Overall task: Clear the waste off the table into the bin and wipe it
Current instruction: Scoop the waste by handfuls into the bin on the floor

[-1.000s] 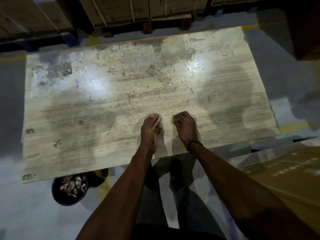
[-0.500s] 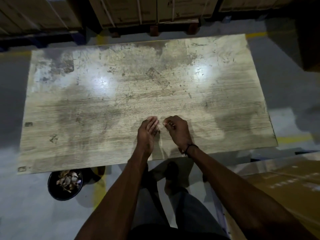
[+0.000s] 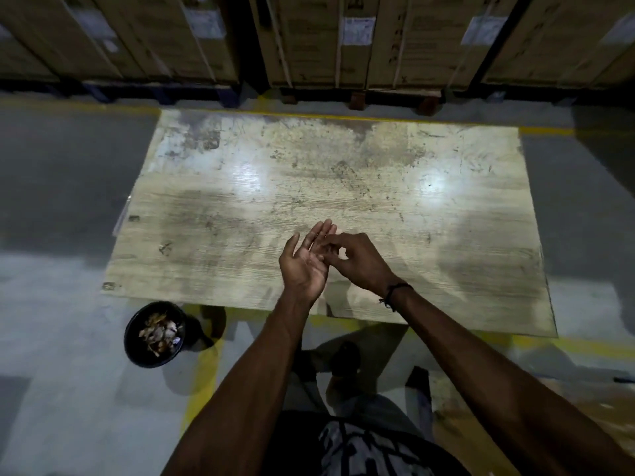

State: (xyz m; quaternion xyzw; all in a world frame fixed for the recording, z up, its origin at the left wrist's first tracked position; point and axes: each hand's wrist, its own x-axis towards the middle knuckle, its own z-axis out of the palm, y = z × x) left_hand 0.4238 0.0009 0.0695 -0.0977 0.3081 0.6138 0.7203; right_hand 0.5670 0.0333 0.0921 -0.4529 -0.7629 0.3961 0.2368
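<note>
Left hand (image 3: 304, 261) held palm-up over the bench (image 3: 464, 207) near edge, fingers straight. Right hand (image 3: 357, 261) curled, fingertips pinching at the left palm; can't tell what it holds. Bin (image 3: 155, 334) of waste (image 3: 159, 333) on floor, below bench's near-left corner.

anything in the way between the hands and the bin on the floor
Nothing visible. The left hand lies palm up over the table near its front edge, the right hand touching it. The bin stands open on the floor, lower left, with only bare floor between.

Bin (image 3: 156, 334) waste (image 3: 159, 333) (perhaps scraps) unclear
</note>
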